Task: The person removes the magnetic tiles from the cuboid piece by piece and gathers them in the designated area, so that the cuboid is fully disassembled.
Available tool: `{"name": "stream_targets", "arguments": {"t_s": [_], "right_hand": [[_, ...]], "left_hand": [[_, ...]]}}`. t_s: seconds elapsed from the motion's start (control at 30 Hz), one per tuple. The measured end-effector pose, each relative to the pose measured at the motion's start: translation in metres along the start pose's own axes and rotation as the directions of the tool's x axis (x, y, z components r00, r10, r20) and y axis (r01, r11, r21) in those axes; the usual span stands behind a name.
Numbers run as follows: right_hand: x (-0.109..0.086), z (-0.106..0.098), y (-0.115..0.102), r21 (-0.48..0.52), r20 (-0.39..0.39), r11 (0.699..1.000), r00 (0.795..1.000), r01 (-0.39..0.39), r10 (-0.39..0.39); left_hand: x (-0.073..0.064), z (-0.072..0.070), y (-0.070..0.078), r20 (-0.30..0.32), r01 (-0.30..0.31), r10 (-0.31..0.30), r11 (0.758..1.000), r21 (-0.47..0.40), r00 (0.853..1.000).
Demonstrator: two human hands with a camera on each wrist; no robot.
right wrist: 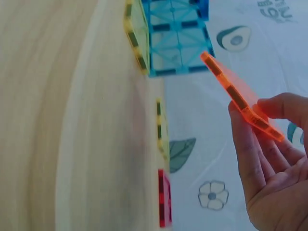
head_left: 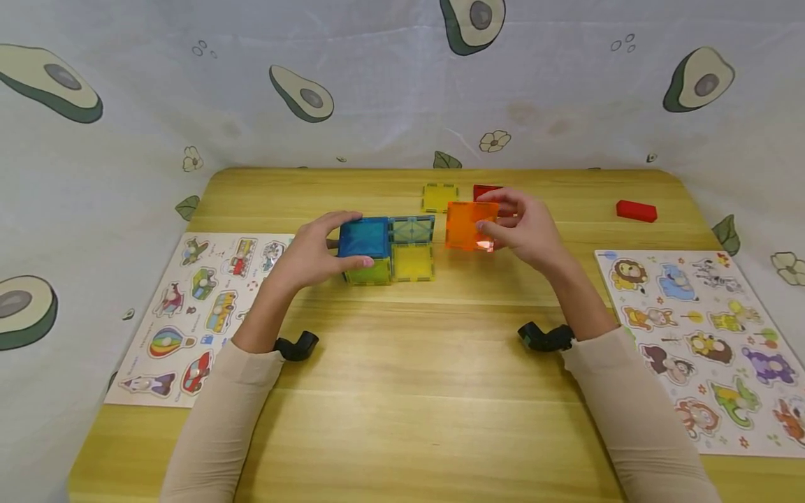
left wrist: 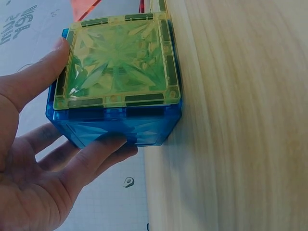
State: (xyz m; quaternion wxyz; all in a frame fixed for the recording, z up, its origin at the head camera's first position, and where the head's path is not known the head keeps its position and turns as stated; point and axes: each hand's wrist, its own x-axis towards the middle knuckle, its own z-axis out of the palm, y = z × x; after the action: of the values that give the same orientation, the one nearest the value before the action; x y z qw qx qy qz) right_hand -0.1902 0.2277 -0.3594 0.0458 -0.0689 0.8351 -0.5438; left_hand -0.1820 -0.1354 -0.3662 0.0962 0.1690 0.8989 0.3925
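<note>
My left hand [head_left: 306, 255] holds a magnetic-tile cube [head_left: 363, 239] on the table, thumb at its front edge and fingers along the far side. The cube has a blue top and a yellow-green front face, also clear in the left wrist view. Joined to its right are a standing light-blue tile [head_left: 411, 230] and a yellow tile [head_left: 413, 263] in front of that. My right hand [head_left: 528, 227] pinches an orange magnetic tile [head_left: 464, 227] between thumb and fingers. In the right wrist view this orange tile [right wrist: 240, 98] is raised and tilted, apart from the blue tiles.
Behind lie a loose yellow tile [head_left: 439, 198] and a red tile [head_left: 486, 190], partly hidden by my right fingers. A red block [head_left: 636, 210] sits at the back right. Picture puzzle boards flank the workspace, vehicles [head_left: 214, 335] at left, animals [head_left: 685, 370] at right.
</note>
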Motion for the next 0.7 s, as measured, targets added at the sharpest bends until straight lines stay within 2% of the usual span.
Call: {"name": "stream_targets", "arguments": {"t_s": [0.3,0.43,0.57,0.7], "right_hand": [[0.007,-0.043,0.010,0.041,-0.055,0.999,0.998,-0.031,0.033],[0.013,-0.064,0.018,-0.002,-0.083,0.998,0.995,-0.057,0.056],[0.019,-0.085,0.026,-0.073,-0.102,0.988,0.987,-0.134,0.126],[0.024,-0.101,0.032,-0.132,-0.133,0.959,0.963,-0.250,0.233]], "left_hand": [[0.000,-0.001,0.001,0.003,0.002,-0.002,1.000,-0.002,1.000],[0.000,-0.002,0.001,0.000,0.003,-0.003,1.000,-0.001,1.000],[0.000,-0.002,0.001,0.002,0.003,-0.003,1.000,0.010,1.000],[0.000,-0.001,0.000,0.007,0.001,-0.001,1.000,0.013,1.000]]}}
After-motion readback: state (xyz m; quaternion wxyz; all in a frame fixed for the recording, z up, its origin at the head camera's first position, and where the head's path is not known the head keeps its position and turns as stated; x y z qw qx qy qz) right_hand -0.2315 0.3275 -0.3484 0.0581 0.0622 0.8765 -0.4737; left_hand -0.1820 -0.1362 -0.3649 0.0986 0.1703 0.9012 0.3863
